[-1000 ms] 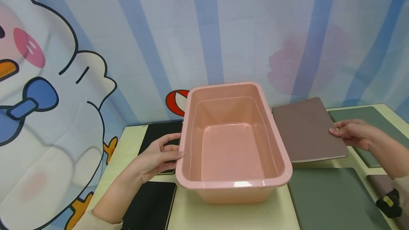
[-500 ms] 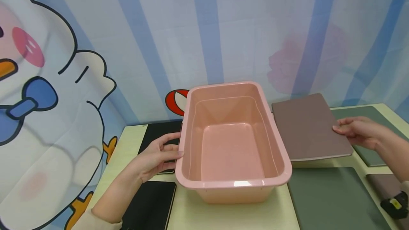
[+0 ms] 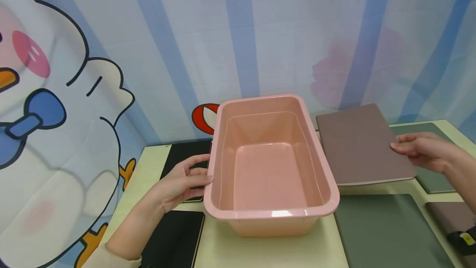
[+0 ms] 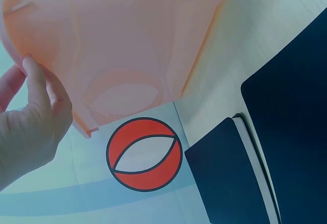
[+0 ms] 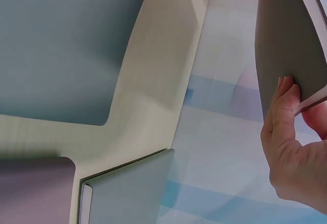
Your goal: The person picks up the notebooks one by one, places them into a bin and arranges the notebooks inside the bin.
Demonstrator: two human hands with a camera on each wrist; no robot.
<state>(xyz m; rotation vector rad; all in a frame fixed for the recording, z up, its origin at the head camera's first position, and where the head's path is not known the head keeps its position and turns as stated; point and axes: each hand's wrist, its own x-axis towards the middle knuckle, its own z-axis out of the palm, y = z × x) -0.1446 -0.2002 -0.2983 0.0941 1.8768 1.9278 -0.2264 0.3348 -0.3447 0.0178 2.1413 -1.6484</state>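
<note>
A pink plastic basin (image 3: 325,202) stands at the middle of the table. Its left rim is pinched by my left hand (image 3: 182,185), with the thumb on the rim and the fingers against the outside wall; the left wrist view also has this grip by the left hand (image 4: 38,116). Right of the basin, a mauve-brown notebook (image 3: 360,148) is raised and tilted above the table. My right hand (image 3: 427,151) holds it by its right edge between thumb and fingers. In the right wrist view the fingers press the cover of the notebook (image 5: 286,35).
Two black notebooks, one nearer (image 3: 174,239) and one farther (image 3: 182,156), lie left of the basin. A large green notebook (image 3: 386,230), a smaller green one (image 3: 433,179) and another brown one (image 3: 450,214) lie at the right. A printed cloth (image 3: 279,36) hangs behind the table.
My right hand has shifted slightly right and up, carrying the brown notebook's right side with it. The left hand and the basin stay in place.
</note>
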